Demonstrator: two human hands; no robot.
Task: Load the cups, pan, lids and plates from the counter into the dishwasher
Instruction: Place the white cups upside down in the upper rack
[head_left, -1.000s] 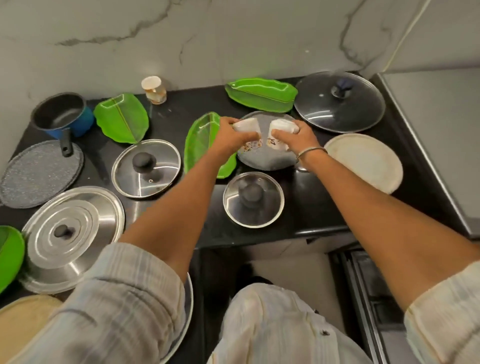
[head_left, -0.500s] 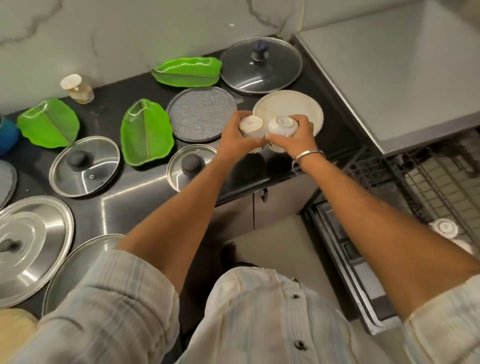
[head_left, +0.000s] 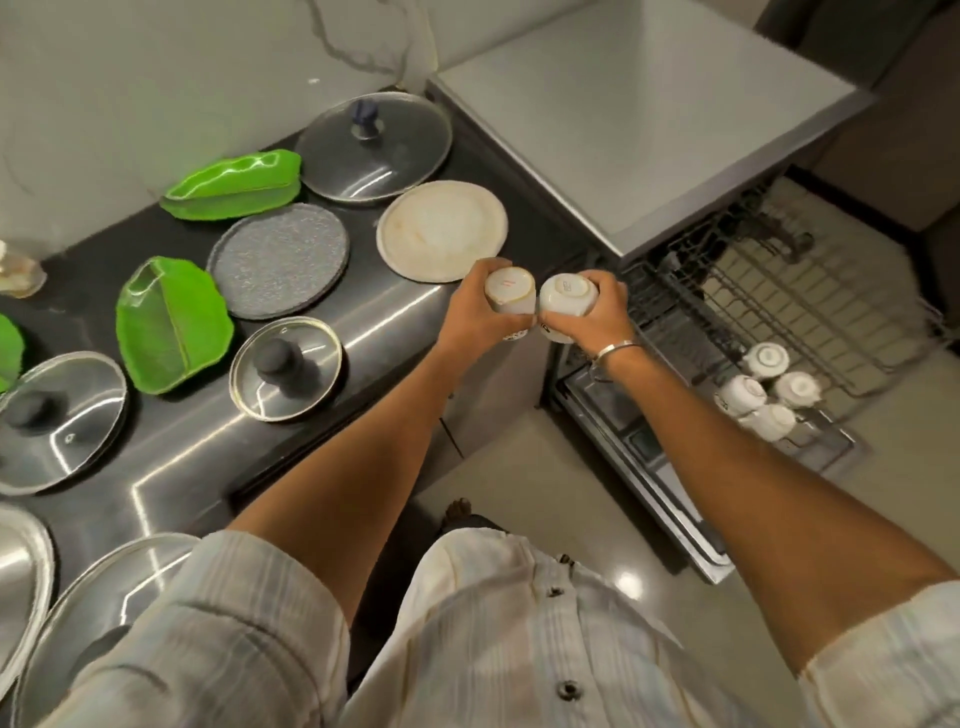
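Both hands are raised side by side past the front edge of the counter (head_left: 332, 364), each wrapped round a white cup. Left hand (head_left: 475, 312) grips the left cup (head_left: 510, 290) with fingers curled about its side; right hand (head_left: 597, 314) holds the right cup (head_left: 567, 295) the same way — the two cups touch each other, bases turned up toward the camera. A metal bangle (head_left: 615, 351) sits on the right wrist.

To the right, the dishwasher rack (head_left: 769, 312) is pulled out, and four white cups (head_left: 763, 389) already stand upside down at its near end.

On the counter lie a cream plate (head_left: 441, 231) just beyond the hands, a speckled grey plate (head_left: 278, 260), two green leaf-shaped plates (head_left: 171, 322) (head_left: 234, 184), a dark glass lid with a blue knob (head_left: 371, 148), and two glass lids with black knobs (head_left: 285, 366) (head_left: 57, 415) — more steel lids (head_left: 104, 597) sit at the lower left, partly behind a striped sleeve (head_left: 218, 649).
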